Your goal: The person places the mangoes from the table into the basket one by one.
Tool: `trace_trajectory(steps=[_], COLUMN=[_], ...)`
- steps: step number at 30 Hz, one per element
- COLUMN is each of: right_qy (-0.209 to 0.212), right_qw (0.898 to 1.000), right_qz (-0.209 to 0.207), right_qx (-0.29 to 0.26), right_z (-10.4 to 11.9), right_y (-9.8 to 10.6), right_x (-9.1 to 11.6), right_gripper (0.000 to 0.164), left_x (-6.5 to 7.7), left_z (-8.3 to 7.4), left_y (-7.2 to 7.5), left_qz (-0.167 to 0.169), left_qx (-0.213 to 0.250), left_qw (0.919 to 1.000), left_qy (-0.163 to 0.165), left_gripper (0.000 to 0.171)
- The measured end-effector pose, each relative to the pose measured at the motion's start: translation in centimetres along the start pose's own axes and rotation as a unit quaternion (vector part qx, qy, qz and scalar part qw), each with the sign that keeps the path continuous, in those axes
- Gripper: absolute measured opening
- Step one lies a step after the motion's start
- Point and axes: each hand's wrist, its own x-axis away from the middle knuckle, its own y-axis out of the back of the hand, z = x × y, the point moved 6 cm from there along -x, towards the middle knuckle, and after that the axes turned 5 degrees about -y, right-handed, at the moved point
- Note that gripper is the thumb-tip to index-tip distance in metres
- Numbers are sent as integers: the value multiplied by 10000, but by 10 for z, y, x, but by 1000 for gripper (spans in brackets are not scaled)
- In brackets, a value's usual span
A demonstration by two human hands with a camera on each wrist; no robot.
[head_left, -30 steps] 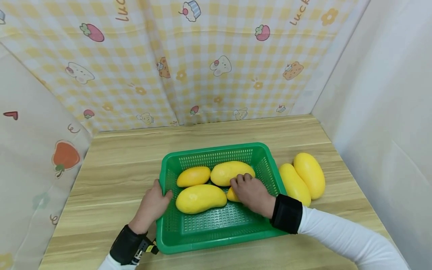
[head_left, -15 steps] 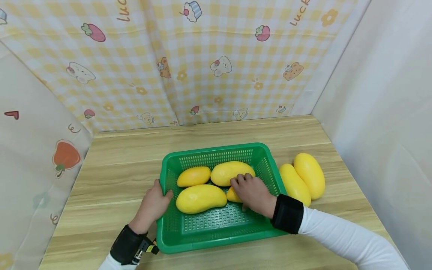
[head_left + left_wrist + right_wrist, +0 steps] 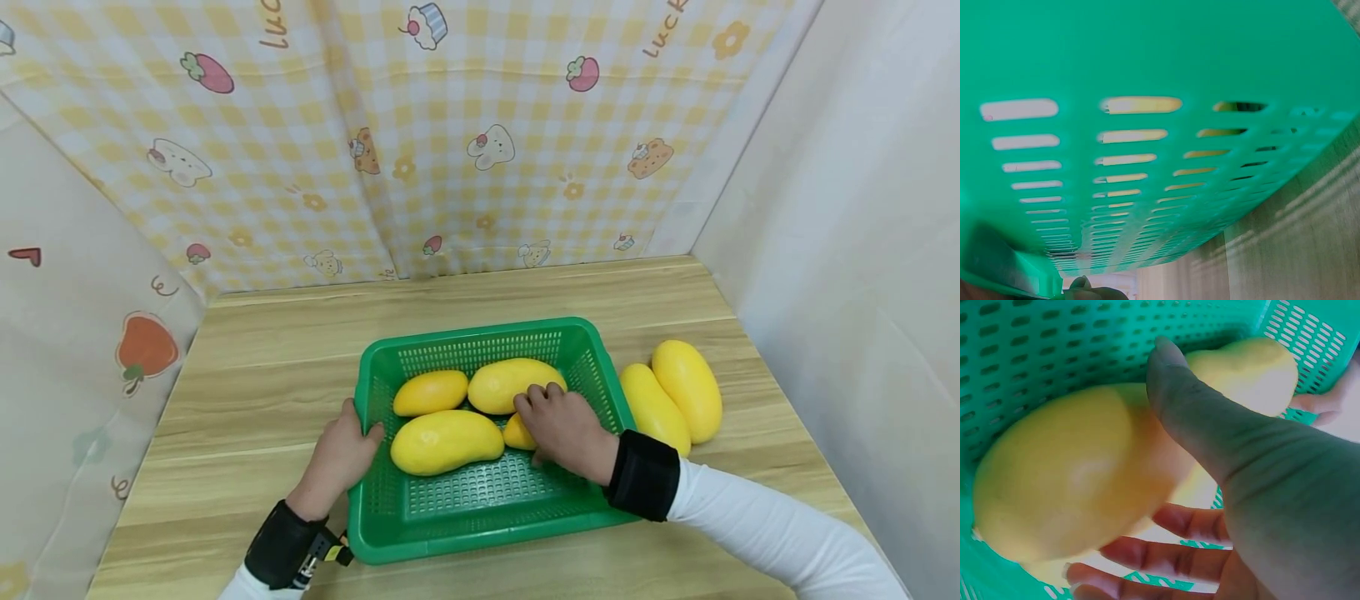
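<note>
A green plastic basket (image 3: 491, 540) with slotted walls stands on the table, several yellow mangoes inside it. My left hand (image 3: 341, 454) grips its left rim, thumb over the inner side. Inside the basket, my right hand (image 3: 564, 433) holds a mango (image 3: 1072, 475), thumb on one side and curled fingers on the other; in the head view only its left end shows. Left of that lies a large mango (image 3: 446, 443). Behind are a smaller mango (image 3: 431, 393) and another mango (image 3: 513, 382), partly covered by my right fingertips. The left wrist view is mostly filled by the basket wall (image 3: 1147, 56).
Outside the basket's right side, two more mangoes (image 3: 688, 392) lie against each other on the wooden table (image 3: 285, 350), close to my right wrist. A checked cloth (image 3: 487, 200) hangs behind the table, and pale cloth walls flank both sides.
My right thumb has come into sight below the palm, and that hand has shifted very slightly to the right. The left hand, basket and other mangoes stay where they were.
</note>
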Motion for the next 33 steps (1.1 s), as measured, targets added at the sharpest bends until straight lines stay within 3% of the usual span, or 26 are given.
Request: trace_trajectory(steps=[9, 15, 18, 22, 25, 29, 33], right_qy=[-464, -409, -518, -912, -1205, -1524, -1875], right_qw=[9879, 9895, 9842, 9738, 9690, 9619, 9490], right_qz=[486, -301, -660, -694, -740, -570, -50], right_qx=[-1397, -1355, -1561, -1963, -2027, -2195, -2536], right_z=[-26, -42, -51, -70, -85, -101, -117], right_y=[21, 37, 45, 52, 54, 54, 48], right_x=[-1, 7, 14, 25, 34, 45, 55], right_gripper=[70, 59, 50, 41, 48, 48, 35], left_x=[0, -1, -1, -1, 0, 0, 0], left_z=[-1, -1, -1, 0, -1, -1, 0], left_y=[1, 0, 0, 0, -1, 0, 0], left_qz=[-41, -73, -60, -45, -46, -42, -32], left_qx=[11, -73, -79, -85, -83, -43, -19], left_qw=[10000, 9999, 10000, 10000, 10000, 10000, 10000], left_qy=[4, -23, -9, 7, 18, 42, 48], left_gripper=[47, 45, 46, 48, 48, 48, 48])
